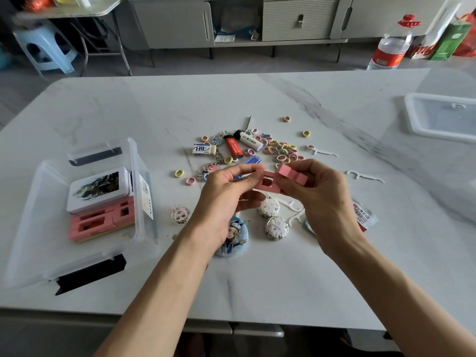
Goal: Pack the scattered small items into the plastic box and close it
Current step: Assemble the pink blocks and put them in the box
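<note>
- Pink and flat, a foam piece with holes is pinched by the left hand between thumb and fingers.
- The right hand pinches a thick pink block. The block touches the flat piece.
- Both hands are up over the middle of the white table.
- The clear plastic box sits at nine o'clock from the hands. It is open, with no lid on.
- Inside it lie a white tin and, at the tin's six o'clock, more pink pieces touching it.
- The lid lies well apart, at two o'clock, by the table's edge.
- At twelve o'clock from the hands is a heap: a red lighter, a white lighter, an eraser and many little hair rings.
- At six o'clock, partly under the hands, lie a round badge and two round wrapped discs.
- A white floss pick lies at three o'clock.
</note>
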`<action>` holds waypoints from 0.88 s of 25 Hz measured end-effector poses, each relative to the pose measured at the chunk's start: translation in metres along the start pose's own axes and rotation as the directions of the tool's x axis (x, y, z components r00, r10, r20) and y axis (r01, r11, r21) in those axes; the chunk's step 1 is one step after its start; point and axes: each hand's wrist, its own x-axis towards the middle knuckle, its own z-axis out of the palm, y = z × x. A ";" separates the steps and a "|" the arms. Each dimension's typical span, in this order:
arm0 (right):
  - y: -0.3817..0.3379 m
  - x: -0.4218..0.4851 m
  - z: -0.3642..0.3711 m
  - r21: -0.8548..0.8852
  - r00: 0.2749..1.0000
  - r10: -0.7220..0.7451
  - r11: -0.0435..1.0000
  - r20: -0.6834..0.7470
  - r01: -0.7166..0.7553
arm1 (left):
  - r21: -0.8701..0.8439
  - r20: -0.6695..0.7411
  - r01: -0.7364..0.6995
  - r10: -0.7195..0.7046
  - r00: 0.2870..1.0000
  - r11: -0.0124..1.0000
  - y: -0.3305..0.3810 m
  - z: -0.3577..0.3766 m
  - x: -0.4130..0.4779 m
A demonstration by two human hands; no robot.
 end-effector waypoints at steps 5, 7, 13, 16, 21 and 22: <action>0.001 0.000 0.000 -0.038 1.000 -0.002 0.999 0.000 0.002 | 0.020 -0.014 -0.018 0.019 1.000 1.000 0.000 -0.002 0.000; 0.001 0.001 0.001 -0.024 1.000 0.008 1.000 0.002 -0.008 | 0.046 -0.020 -0.034 0.035 0.999 0.998 0.000 -0.002 -0.001; 0.001 0.005 -0.004 -0.053 0.999 0.037 0.998 -0.009 -0.037 | 0.106 -0.025 -0.039 0.042 0.999 0.994 0.000 -0.001 -0.001; 0.004 0.008 -0.008 -0.045 0.989 0.141 0.989 0.033 -0.139 | 0.130 -0.021 -0.048 0.051 0.998 0.990 -0.001 0.000 -0.001; 0.004 0.011 -0.008 0.175 0.915 0.367 0.902 0.165 -0.394 | 0.163 -0.010 -0.042 0.045 0.999 0.986 -0.002 -0.001 -0.001; 0.003 0.012 -0.008 0.230 0.912 0.376 0.885 0.161 -0.405 | 0.168 -0.004 -0.040 0.041 0.999 0.985 -0.002 -0.002 0.000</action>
